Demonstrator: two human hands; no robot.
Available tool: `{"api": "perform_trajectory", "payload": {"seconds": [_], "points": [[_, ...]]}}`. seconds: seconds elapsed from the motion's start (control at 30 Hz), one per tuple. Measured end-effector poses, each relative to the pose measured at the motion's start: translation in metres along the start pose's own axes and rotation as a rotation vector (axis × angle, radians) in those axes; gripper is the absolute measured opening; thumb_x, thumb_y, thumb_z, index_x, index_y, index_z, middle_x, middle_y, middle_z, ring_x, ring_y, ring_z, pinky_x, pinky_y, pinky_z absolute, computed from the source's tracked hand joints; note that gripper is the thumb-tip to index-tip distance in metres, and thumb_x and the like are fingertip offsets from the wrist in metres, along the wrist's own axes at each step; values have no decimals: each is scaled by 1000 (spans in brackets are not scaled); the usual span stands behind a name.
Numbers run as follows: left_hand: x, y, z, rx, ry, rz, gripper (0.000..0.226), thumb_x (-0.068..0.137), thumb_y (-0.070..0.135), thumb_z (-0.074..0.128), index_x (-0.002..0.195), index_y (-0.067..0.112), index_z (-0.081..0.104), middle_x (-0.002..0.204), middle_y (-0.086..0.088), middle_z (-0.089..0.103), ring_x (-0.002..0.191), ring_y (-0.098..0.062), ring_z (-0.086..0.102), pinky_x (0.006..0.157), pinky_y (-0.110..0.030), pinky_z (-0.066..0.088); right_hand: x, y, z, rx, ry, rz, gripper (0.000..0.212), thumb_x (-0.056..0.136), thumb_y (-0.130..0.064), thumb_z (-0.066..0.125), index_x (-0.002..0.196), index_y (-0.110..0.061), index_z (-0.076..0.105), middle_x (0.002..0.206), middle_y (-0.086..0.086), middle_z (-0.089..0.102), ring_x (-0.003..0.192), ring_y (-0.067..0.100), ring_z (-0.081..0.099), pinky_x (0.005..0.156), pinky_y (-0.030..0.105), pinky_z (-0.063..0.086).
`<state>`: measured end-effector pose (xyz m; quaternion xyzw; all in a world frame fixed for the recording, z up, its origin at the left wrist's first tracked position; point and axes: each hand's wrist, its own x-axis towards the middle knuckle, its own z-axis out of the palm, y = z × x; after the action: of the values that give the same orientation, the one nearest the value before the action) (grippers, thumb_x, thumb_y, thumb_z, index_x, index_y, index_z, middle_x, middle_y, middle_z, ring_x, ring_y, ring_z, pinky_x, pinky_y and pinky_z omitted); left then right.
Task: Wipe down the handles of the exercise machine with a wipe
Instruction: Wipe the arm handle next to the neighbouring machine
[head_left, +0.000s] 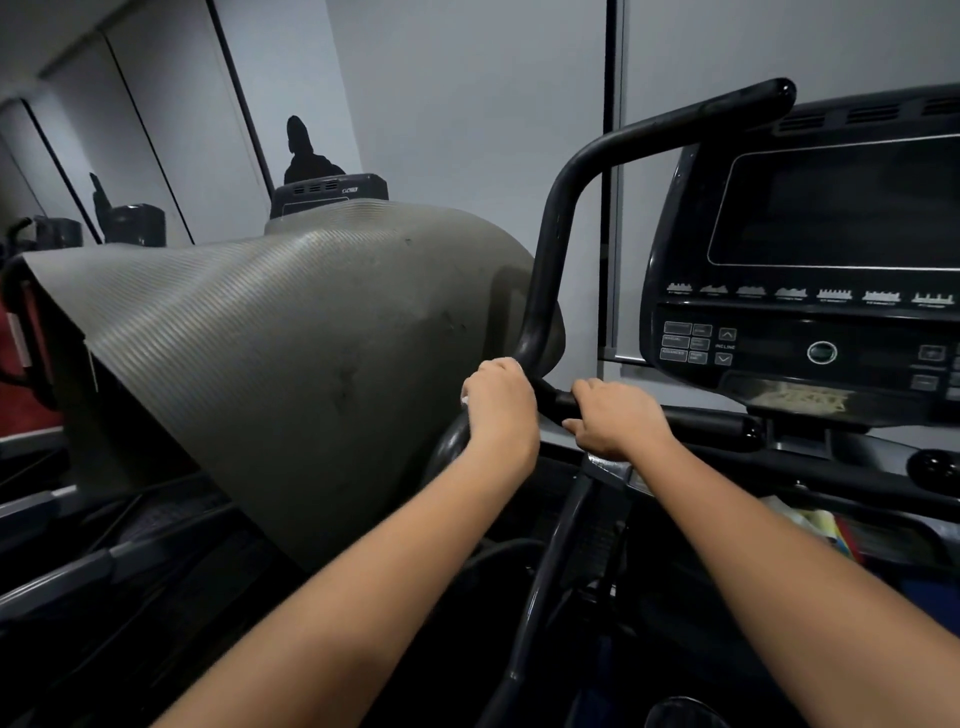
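Two bare forearms reach forward to a black handle (550, 249) of an exercise machine. The left hand (501, 402) is closed around the lower bend of the bar, and a white sliver of wipe (465, 400) peeks out at its left edge, pressed between palm and bar. The right hand (618, 418) grips the horizontal stretch just beside it, fingers curled over the top. From the hands the matte, rounded handle rises, then bends right towards a capped end. To its right sits the dark console (810, 260); to its left, a grey ribbed mat (260, 353) lies draped over a neighbouring machine.
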<state>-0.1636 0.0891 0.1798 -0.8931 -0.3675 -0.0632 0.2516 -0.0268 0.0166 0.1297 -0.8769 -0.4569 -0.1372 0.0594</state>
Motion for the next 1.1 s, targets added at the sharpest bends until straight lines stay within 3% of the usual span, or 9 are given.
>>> {"api": "perform_trajectory", "payload": {"seconds": [0.13,0.27,0.37,0.47,0.57,0.7,0.8,0.97,1.1], "points": [[-22,-42,-15,-432,-133,59,27,99,27,50,117,8,55,116,-8,60,111,-32,60,78,-36,44,-2,-1,-2,0,6,-1,38,94,-49,51,116,-18,50,118,3,60,105,28,60,72,37,41],[-60,-89,-3,-1136,-481,63,39,100,43,47,88,9,62,73,0,71,74,-19,71,70,-29,55,-4,-3,-3,14,6,4,37,95,-50,51,114,-18,50,116,2,60,103,27,60,73,37,45],[-94,-110,20,-1526,-590,46,38,101,47,48,101,11,59,85,-4,71,82,-17,65,77,-35,51,-4,-3,-3,23,2,9,36,94,-49,51,114,-18,50,116,2,60,103,27,60,78,39,48],[-117,-112,34,-1631,-577,6,58,100,59,39,110,7,61,87,2,69,81,-12,59,78,-27,47,-3,-3,-2,6,2,5,37,95,-49,50,114,-18,50,117,4,60,104,28,59,77,38,46],[-116,-104,42,-1777,-561,-107,83,89,73,31,106,1,69,92,-11,72,83,-21,63,83,-35,50,-2,-2,-1,-19,12,-1,38,96,-49,50,117,-17,49,120,5,59,107,29,58,74,37,39],[-95,-96,35,-1778,-493,-157,63,104,49,32,103,0,71,88,-17,72,81,-27,61,75,-34,48,-1,-2,1,-34,26,-9,38,95,-49,50,116,-17,49,118,4,60,106,29,59,74,37,41],[-60,-94,28,-1848,-608,-120,72,103,59,24,94,3,69,89,-23,68,75,-31,64,74,-37,49,-1,-1,2,-56,29,-29,38,96,-50,49,115,-17,48,117,4,61,105,28,60,71,36,39],[-47,-89,30,-1963,-817,-104,91,97,70,12,96,-5,64,69,-19,59,59,-31,65,76,-42,53,0,0,1,-52,28,-38,39,95,-52,49,113,-18,48,116,3,60,104,28,60,71,36,39],[-84,-98,63,-1865,-771,-49,93,89,80,14,82,4,68,75,-20,64,73,-34,67,79,-41,51,-1,0,2,-42,40,-34,40,95,-52,49,116,-19,48,117,2,60,104,27,60,71,35,39]]}}
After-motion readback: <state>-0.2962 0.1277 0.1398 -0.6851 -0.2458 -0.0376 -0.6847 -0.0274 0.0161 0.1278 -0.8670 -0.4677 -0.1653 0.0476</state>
